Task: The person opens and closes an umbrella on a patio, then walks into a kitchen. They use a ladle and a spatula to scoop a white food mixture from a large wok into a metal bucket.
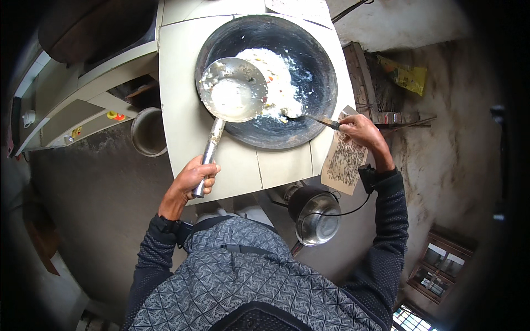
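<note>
My left hand grips the metal handle of a large round ladle, whose bowl hangs over the left side of a big dark wok. Bits of food cling to the bowl's surface. My right hand holds the dark handle of a thin utensil; its far end reaches into the food at the wok's lower right, and its tip is hidden. White crumbly food with orange and yellow bits lies in the middle of the wok, partly behind the ladle.
The wok is set in a pale tiled stove top. A speckled sheet hangs over its right edge, partly below my right hand. Beneath stands a shiny metal pot. A round bucket is left of the stove; a brick ledge juts from the right wall.
</note>
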Motion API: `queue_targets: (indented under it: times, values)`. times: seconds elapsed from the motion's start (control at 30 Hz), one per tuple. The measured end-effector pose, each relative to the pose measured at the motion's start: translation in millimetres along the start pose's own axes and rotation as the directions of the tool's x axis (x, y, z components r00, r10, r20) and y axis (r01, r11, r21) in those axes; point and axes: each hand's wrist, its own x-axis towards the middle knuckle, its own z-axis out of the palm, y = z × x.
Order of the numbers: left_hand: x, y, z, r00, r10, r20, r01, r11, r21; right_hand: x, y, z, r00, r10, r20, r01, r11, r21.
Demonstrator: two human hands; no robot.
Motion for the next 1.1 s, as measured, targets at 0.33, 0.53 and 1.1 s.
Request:
queue_targets:
  times: [0.33, 0.53, 1.1]
  values:
    - [-3.9, 6.1, -4.9, 0.998, -0.055, 0.031, 0.057, 0.995, -0.082, 130.2, -29.0, 181.8, 0.946, 0.138, -0.294, 0.022, 0.877, 0.48]
    - [-11.0, 9.6, 9.4, 0.999, -0.026, -0.035, 0.023, 0.997, -0.068, 166.1, -43.6, 178.9, 0.862, 0.001, -0.507, 0.157, 0.95, 0.27]
    - [-12.6, -4.6, -0.1, 0.997, 0.062, 0.054, -0.061, 0.998, -0.017, -9.7, -11.4, -10.9, 0.987, 0.107, 0.123, -0.117, 0.99, 0.077]
